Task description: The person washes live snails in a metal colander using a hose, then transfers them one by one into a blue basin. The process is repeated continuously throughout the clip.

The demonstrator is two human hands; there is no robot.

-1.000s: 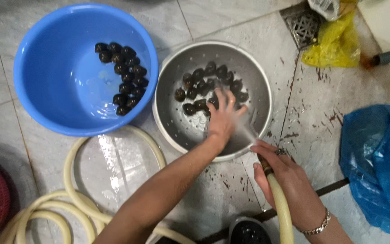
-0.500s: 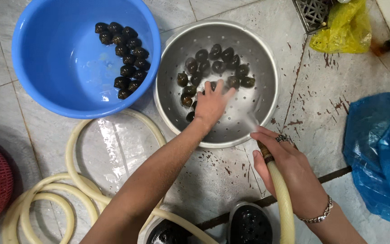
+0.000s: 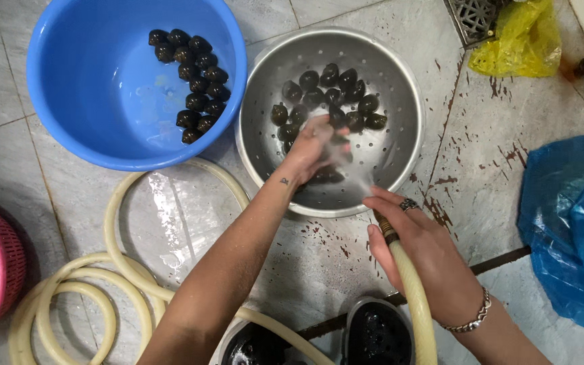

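Seen from above: left hand [image 3: 315,150] cupped on dark snails [image 3: 329,101] inside metal colander [image 3: 400,81] at twelve o'clock, right hand [image 3: 420,247] gripping cream hose [image 3: 410,290] at four o'clock, spray best aimed low, over the holes

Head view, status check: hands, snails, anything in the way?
Left hand in metal colander, rubbing dark snails under spray. Right hand gripping cream hose, aimed into colander. Blue basin alongside; nothing blocking.
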